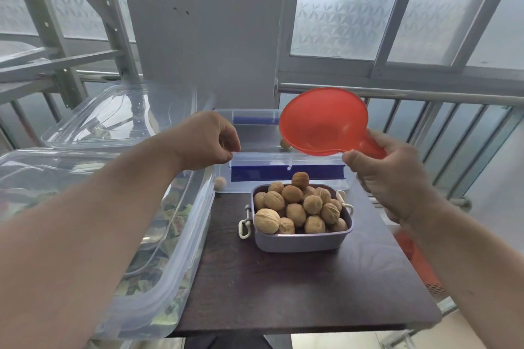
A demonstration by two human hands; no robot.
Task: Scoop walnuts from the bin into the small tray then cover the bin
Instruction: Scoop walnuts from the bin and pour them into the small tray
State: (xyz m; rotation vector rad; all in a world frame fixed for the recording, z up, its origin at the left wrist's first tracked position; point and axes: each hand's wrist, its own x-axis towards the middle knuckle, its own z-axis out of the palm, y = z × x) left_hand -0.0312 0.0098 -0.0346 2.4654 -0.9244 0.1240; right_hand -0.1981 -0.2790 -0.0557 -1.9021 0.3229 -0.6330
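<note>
A small grey-purple tray [300,241] stands on the dark table, heaped with walnuts [296,207]. Behind it is the clear bin [283,156] with blue latches, uncovered; one loose walnut [284,143] shows inside it and another [220,183] at its near left corner. My right hand [388,178] holds a red scoop [320,122] by its handle, raised above the bin with its empty bowl tilted toward me. My left hand [204,139] has its fingers closed on the bin's near left rim. A clear lid [119,113] lies to the left rear.
A large clear storage box [170,263] with colourful contents fills the left side, against the table [283,292]. A metal railing [425,93] and frosted windows stand behind. Something red [419,263] lies below the table's right edge.
</note>
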